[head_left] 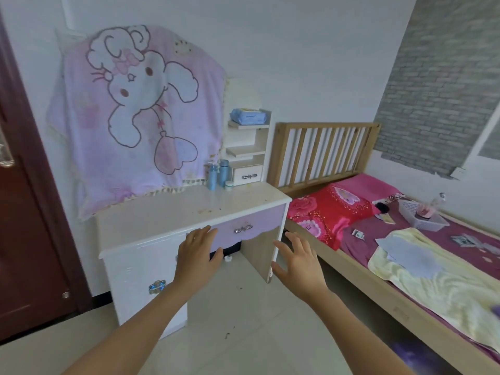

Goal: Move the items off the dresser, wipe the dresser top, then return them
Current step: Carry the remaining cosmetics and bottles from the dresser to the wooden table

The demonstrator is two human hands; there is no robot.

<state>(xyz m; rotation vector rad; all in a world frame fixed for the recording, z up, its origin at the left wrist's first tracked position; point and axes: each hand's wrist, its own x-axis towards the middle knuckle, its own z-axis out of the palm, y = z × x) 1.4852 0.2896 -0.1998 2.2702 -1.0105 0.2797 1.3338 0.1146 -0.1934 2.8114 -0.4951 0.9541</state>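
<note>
The white dresser (pixel 151 223) with a lilac drawer front stands against the wall; brown specks dot its top near the right. At its back right stand two blue bottles (pixel 217 173) and a small white jar (pixel 229 185), beside a little shelf unit (pixel 247 155) with a blue wipes pack (pixel 247 116) on top. My left hand (pixel 196 255) hovers in front of the dresser's front edge, fingers straight, holding nothing. My right hand (pixel 296 262) is spread open in front of the dresser's right leg, also holding nothing.
A pink rabbit blanket (pixel 135 117) covers the dresser mirror. A wooden bed (pixel 378 239) at right carries a red pillow (pixel 327 209), a white basket (pixel 420 216), a yellow towel (pixel 433 277) and small items. A dark red door (pixel 24 226) is at left. Tiled floor lies below.
</note>
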